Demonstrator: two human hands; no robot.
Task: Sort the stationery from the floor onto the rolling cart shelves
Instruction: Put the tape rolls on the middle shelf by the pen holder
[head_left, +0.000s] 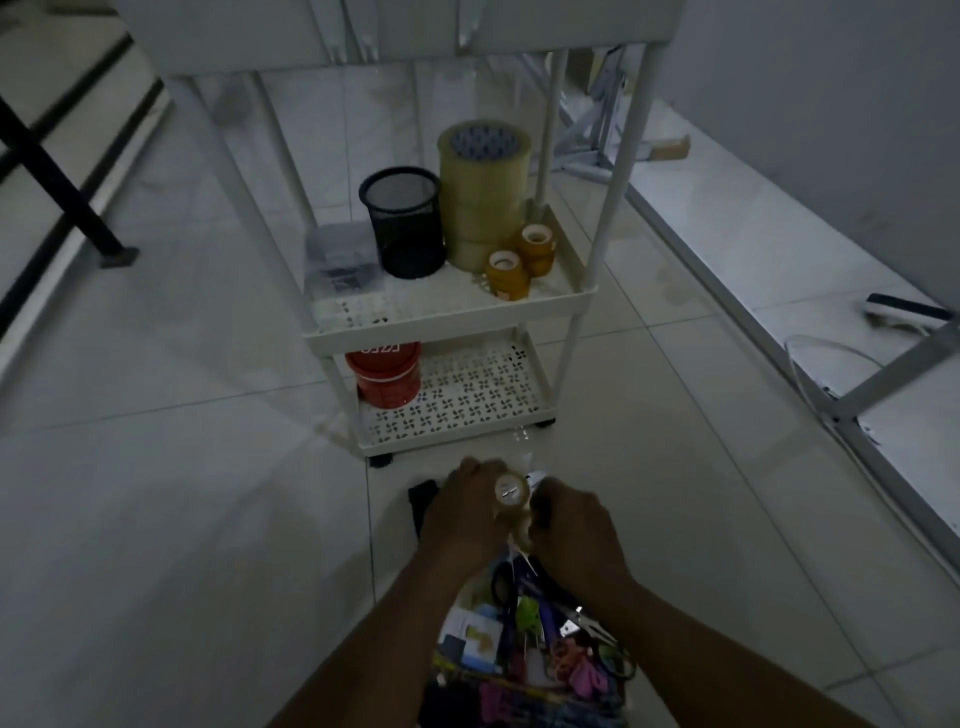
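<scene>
Dim tiled floor, cart at twelve o'clock

Pale floor tiles (182, 493) fill the room; open floor lies at nine o'clock. The white rolling cart (582, 304) stands at twelve, its middle shelf carrying a mesh pen cup (405, 221) and big tape rolls (483, 192). At six, stationery (524, 649) is heaped on the floor. Both hands meet above it: the left hand (462, 514) and right hand (576, 535) curl round a small tape roll (511, 493)

We stood on pale tiled floor (156, 493), dim light; grey wall (831, 104) right, black table leg (67, 197) left.
</scene>
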